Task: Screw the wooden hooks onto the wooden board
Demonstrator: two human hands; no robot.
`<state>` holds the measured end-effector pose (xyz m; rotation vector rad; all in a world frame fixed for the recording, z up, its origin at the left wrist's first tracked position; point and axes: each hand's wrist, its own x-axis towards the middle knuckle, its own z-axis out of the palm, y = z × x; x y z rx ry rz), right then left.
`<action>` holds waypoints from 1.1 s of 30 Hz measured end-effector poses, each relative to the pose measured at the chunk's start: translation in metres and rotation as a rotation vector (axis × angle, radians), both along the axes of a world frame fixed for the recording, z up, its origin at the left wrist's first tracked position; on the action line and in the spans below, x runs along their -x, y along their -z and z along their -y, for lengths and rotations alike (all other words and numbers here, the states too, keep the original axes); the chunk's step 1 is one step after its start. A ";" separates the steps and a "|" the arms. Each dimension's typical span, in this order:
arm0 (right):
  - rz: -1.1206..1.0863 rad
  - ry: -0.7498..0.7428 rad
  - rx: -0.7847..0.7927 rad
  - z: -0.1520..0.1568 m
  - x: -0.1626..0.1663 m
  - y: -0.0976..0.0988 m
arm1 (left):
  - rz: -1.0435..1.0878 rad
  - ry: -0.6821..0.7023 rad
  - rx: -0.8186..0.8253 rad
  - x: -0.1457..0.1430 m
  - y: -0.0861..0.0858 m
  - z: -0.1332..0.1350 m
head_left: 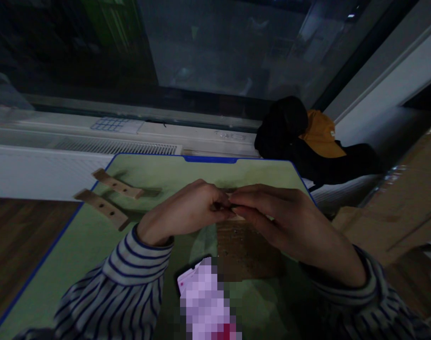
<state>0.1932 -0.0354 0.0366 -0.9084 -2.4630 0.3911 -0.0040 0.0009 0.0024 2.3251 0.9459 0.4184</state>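
Note:
My left hand (190, 207) and my right hand (289, 217) meet fingertip to fingertip near the middle of the table. Both are closed in a pinch, and whatever lies between the fingers is hidden or too small to name. Beneath the fingertips shows a bit of pale wood (239, 218), mostly covered by the hands. A brown board (251, 255), marked with small dark spots, lies just below on the near side. To the left, two pale wooden strips (118, 184) (104, 208), each with two dark holes, lie apart from the hands.
The green tabletop (159, 172) has a blue edge. A lit phone-like screen (204, 302), blurred out, lies at the near side. Behind are a radiator (119, 145) and window sill. A yellow cap (322, 134) and dark items sit back right, beside a cardboard box (396, 203).

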 end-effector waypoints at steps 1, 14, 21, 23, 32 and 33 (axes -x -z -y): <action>0.013 0.016 -0.012 0.000 0.001 0.000 | 0.002 0.015 0.028 0.000 0.000 0.000; 0.034 0.120 -0.078 0.000 0.003 0.001 | 0.001 -0.059 -0.107 -0.002 0.003 -0.001; -0.038 -0.009 0.022 0.001 0.000 -0.003 | -0.029 -0.051 -0.063 -0.001 0.001 0.000; -0.022 0.001 0.021 0.000 -0.001 -0.003 | -0.037 -0.025 -0.040 -0.001 0.001 0.001; 0.046 0.077 -0.051 -0.001 0.002 -0.002 | 0.059 -0.013 0.055 -0.003 0.003 0.001; 0.046 0.084 -0.052 -0.001 0.002 -0.002 | 0.066 -0.037 0.031 -0.003 0.003 0.000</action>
